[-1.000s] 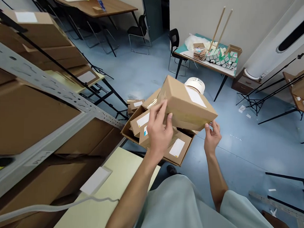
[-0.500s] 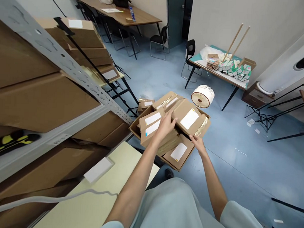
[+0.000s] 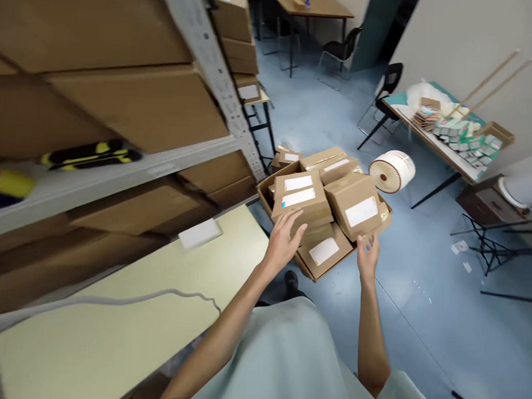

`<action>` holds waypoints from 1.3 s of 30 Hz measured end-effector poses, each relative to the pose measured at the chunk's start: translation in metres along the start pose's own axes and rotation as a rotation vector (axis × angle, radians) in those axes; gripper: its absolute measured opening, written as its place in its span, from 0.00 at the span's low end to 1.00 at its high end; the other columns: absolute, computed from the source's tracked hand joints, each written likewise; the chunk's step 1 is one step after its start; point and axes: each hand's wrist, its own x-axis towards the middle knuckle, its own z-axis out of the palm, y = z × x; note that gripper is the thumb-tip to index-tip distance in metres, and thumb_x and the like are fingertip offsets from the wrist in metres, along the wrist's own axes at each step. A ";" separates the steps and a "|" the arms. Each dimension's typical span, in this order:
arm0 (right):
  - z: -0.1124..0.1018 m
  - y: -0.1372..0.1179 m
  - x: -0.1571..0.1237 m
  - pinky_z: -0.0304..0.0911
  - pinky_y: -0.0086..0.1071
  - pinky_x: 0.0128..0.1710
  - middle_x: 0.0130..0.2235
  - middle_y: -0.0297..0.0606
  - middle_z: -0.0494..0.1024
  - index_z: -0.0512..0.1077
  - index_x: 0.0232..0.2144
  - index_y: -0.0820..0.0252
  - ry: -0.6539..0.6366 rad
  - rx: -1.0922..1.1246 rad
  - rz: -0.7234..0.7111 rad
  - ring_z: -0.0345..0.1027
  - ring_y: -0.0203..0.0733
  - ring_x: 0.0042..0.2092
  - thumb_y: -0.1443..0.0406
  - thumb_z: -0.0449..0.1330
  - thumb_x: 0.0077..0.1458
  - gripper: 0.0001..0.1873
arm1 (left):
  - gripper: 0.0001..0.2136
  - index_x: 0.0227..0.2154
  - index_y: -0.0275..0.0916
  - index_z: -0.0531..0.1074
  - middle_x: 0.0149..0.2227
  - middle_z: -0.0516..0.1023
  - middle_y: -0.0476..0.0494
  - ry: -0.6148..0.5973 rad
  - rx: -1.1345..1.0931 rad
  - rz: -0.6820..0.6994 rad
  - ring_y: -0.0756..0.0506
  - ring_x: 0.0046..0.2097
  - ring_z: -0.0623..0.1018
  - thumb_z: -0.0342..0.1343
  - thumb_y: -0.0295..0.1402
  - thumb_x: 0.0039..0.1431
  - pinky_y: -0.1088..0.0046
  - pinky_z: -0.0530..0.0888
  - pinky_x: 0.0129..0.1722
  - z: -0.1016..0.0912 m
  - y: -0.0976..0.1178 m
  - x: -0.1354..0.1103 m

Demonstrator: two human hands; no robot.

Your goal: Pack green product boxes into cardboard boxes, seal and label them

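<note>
Right hand near edge of box, open floor rightward.

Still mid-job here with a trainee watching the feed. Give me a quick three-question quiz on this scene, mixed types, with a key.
1. True or false: boxes bearing white labels sit in the open carton.

2. Which of these lies on the pale yellow table?
A. a chair
B. a white flat object
C. a pair of wooden sticks

3. Which of the person's hands is nearer the white fan?

Key: 1. True. 2. B. 3. The right hand.
</note>
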 end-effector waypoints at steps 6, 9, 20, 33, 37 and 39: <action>0.042 -0.076 -0.049 0.72 0.56 0.67 0.68 0.57 0.74 0.72 0.69 0.58 -0.280 0.111 -0.255 0.72 0.58 0.69 0.45 0.63 0.70 0.35 | 0.11 0.47 0.45 0.81 0.59 0.85 0.39 0.294 0.061 -0.365 0.37 0.66 0.80 0.56 0.44 0.76 0.48 0.75 0.69 -0.078 -0.037 -0.127; 0.077 -0.112 -0.082 0.74 0.55 0.64 0.64 0.54 0.78 0.76 0.64 0.57 -0.501 0.187 -0.336 0.75 0.56 0.65 0.48 0.64 0.71 0.28 | 0.11 0.40 0.45 0.78 0.57 0.85 0.38 0.480 0.090 -0.513 0.36 0.65 0.81 0.58 0.45 0.74 0.48 0.75 0.68 -0.113 -0.041 -0.184; 0.139 -0.219 -0.270 0.79 0.46 0.52 0.51 0.48 0.88 0.85 0.48 0.56 -1.272 0.337 -0.599 0.82 0.52 0.52 0.51 0.65 0.70 0.17 | 0.20 0.27 0.43 0.70 0.47 0.87 0.37 1.136 0.125 -0.601 0.38 0.57 0.85 0.59 0.48 0.74 0.56 0.80 0.59 -0.192 0.010 -0.362; 0.108 -0.238 -0.607 0.80 0.47 0.56 0.49 0.49 0.89 0.85 0.47 0.57 -2.146 0.314 -0.763 0.86 0.53 0.51 0.46 0.67 0.67 0.23 | 0.28 0.18 0.44 0.70 0.24 0.78 0.47 1.837 0.405 -0.830 0.44 0.34 0.82 0.55 0.52 0.75 0.64 0.80 0.46 -0.217 0.128 -0.656; 0.080 -0.235 -0.682 0.80 0.47 0.56 0.50 0.48 0.89 0.85 0.49 0.57 -2.434 0.290 -0.866 0.86 0.53 0.52 0.46 0.67 0.68 0.23 | 0.32 0.15 0.43 0.66 0.20 0.73 0.48 2.111 0.495 -0.906 0.46 0.29 0.77 0.52 0.53 0.76 0.68 0.75 0.37 -0.189 0.168 -0.706; 0.069 -0.233 -0.713 0.80 0.46 0.55 0.49 0.48 0.90 0.85 0.49 0.57 -2.574 0.262 -0.935 0.86 0.53 0.51 0.46 0.67 0.68 0.23 | 0.34 0.14 0.43 0.64 0.18 0.70 0.49 2.264 0.527 -0.951 0.47 0.26 0.75 0.52 0.54 0.76 0.68 0.74 0.35 -0.170 0.180 -0.716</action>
